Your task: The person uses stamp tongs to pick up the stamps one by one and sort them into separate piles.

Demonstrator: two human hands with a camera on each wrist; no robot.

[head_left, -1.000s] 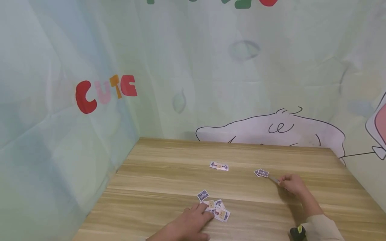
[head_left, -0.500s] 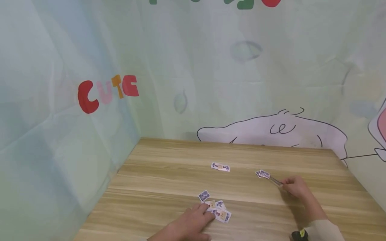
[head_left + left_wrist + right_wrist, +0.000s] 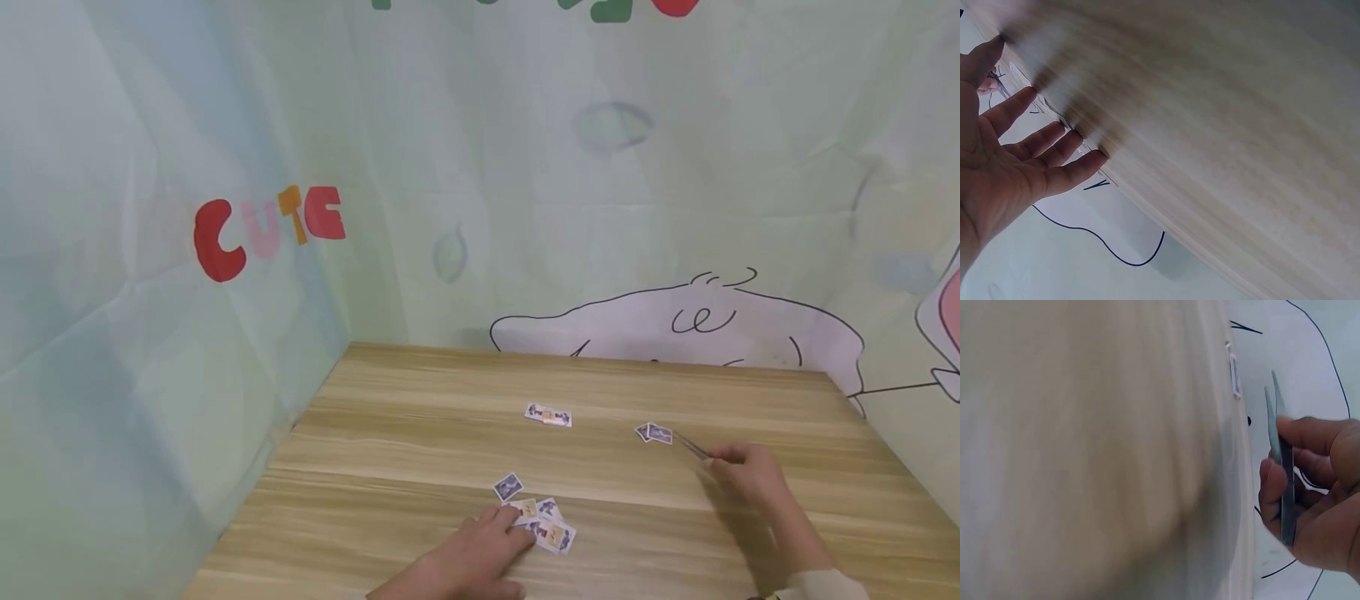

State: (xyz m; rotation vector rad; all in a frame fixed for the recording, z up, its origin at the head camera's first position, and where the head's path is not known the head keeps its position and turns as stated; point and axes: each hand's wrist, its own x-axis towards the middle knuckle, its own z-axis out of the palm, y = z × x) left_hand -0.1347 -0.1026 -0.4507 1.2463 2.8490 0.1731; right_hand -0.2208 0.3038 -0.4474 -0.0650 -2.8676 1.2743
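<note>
In the head view my right hand [image 3: 750,475] pinches metal tweezers [image 3: 692,445], their tips pointing at two overlapping purple stamp-like pieces [image 3: 660,433]. A small gap shows between tips and pieces. The right wrist view shows the tweezers [image 3: 1288,494] between thumb and fingers, their prongs apart. My left hand [image 3: 480,550] lies palm down, fingertips on a group of overlapping stamp-like pieces [image 3: 553,535], partly covering a tan one [image 3: 527,508]. Its fingers [image 3: 1063,175] are spread and loosely bent in the left wrist view. A single purple piece [image 3: 507,487] lies just beyond them.
Farther back on the wood-grain table [image 3: 405,433] lies a short row of overlapping stamp-like pieces [image 3: 548,415]. A printed cloth backdrop [image 3: 450,167] rises behind the table and along its left side.
My right hand has drawn the tweezers back to the right, away from the two purple pieces, and the tips no longer meet them. The left hand stays in place.
</note>
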